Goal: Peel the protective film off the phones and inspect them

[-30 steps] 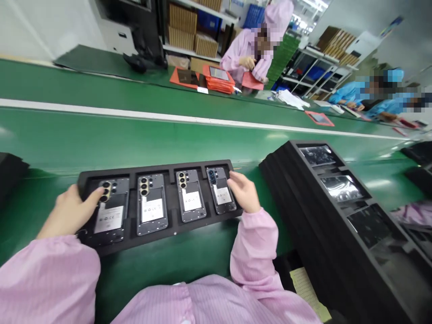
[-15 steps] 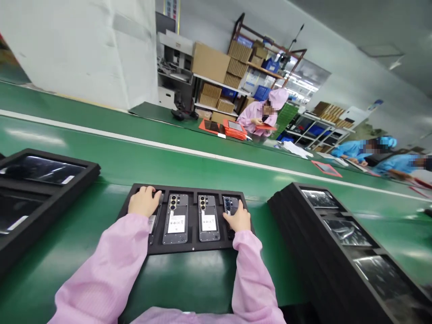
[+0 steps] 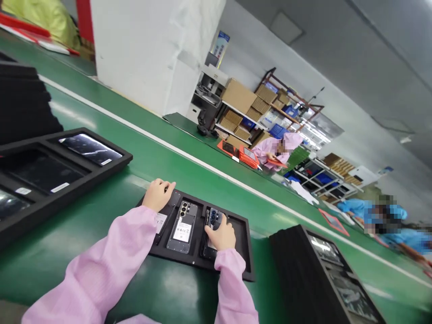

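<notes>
A black foam tray [image 3: 249, 247] lies in front of me, holding phones with their backs off, white labels and camera rings showing. My left hand [image 3: 158, 195] curls its fingers over the top of the leftmost phone [image 3: 173, 199], which it partly hides. Beside it, one phone [image 3: 182, 230] lies untouched in its slot. My right hand [image 3: 221, 234] grips another phone [image 3: 212, 217] between thumb and fingers, over the third slot. At the tray's right end, the slot shows bare black foam.
To my left, another foam tray [image 3: 111, 167] holds dark glossy panels, with stacked black trays [image 3: 27, 101] behind. A tall foam stack [image 3: 286, 265] stands on the right. Across the green bench [image 3: 189, 162], a person in pink [image 3: 265, 147] handles a red item.
My right hand has carried the phone left from the rightmost slot to the third slot. My left hand stays at the leftmost phone. The whole view has shifted and tilted.
</notes>
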Demonstrator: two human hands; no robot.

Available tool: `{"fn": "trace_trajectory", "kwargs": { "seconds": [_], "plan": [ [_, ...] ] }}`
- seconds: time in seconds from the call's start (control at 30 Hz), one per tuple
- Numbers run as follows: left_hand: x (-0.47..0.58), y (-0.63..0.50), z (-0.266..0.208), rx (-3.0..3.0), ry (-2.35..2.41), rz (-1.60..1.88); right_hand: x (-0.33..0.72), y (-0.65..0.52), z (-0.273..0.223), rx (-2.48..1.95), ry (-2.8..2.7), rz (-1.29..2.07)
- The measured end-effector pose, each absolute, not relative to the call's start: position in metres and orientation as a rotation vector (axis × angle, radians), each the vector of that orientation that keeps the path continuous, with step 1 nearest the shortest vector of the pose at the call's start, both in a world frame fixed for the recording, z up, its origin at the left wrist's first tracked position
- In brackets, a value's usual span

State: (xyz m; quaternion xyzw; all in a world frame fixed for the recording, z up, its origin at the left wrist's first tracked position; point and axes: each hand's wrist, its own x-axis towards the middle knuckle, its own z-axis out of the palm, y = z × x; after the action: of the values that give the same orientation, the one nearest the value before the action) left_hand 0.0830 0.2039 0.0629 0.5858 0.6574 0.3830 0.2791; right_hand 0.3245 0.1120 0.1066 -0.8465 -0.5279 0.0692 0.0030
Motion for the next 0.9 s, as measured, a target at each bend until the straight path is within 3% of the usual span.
{"fn": "trace_trajectory", "kwargs": {
  "seconds": [0.23,0.43,0.73,0.9],
  "plan": [
    [0.061,0.206,0.064,1.108,1.123,1.165,0.314,0.123,0.102,-2.749,-1.775,0.191],
    [0.055,0.196,0.067,0.892,0.645,0.948,0.318,0.122,0.11,-2.725,-1.783,0.294],
    [0.055,0.194,0.064,0.771,0.227,0.708,0.272,0.125,0.141,-2.333,-1.915,0.548],
    [0.054,0.189,0.067,0.755,0.117,0.678,0.228,0.144,0.13,-2.487,-2.055,0.707]
  ]
}}
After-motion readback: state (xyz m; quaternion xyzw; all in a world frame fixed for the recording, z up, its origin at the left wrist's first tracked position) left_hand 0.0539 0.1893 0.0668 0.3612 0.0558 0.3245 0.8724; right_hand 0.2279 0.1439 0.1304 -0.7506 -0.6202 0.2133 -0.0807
